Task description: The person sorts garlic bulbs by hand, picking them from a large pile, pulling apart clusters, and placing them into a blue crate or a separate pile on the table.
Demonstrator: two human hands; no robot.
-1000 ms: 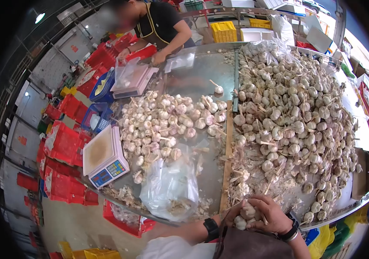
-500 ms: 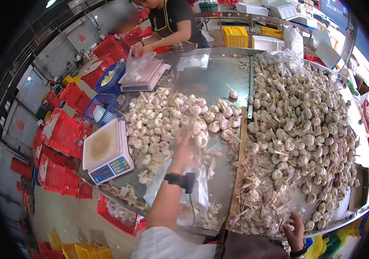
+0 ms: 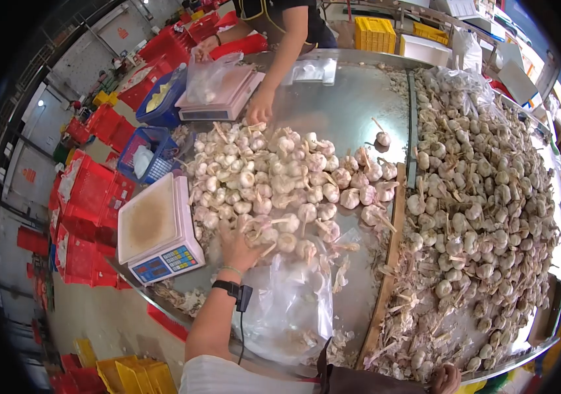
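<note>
At the near side of the peeled-back white garlic pile (image 3: 247, 177), my left hand (image 3: 237, 248) touches bulbs with its fingers apart. A clear plastic bag (image 3: 283, 302) lies flat just below it on the metal table (image 3: 352, 98). My right hand (image 3: 446, 379) is at the table's near edge, fingers curled, with nothing visible in them; it is partly cut off by the frame. Beside it spreads a larger heap of stemmed garlic (image 3: 484, 210), with loose skins at its near end.
A scale (image 3: 155, 226) stands left of the pile, a second scale (image 3: 218, 98) farther back. A co-worker's hand (image 3: 260, 108) reaches the pile's far side; their other hand holds a plastic bag (image 3: 208, 79). A wooden strip (image 3: 388, 269) divides the table. Blue baskets (image 3: 146, 154) stand left.
My left hand has moved left across the pile, and its fingers have spread. The view has shifted. My right hand sits lower, more curled. The co-worker's arm now reaches to the garlic.
</note>
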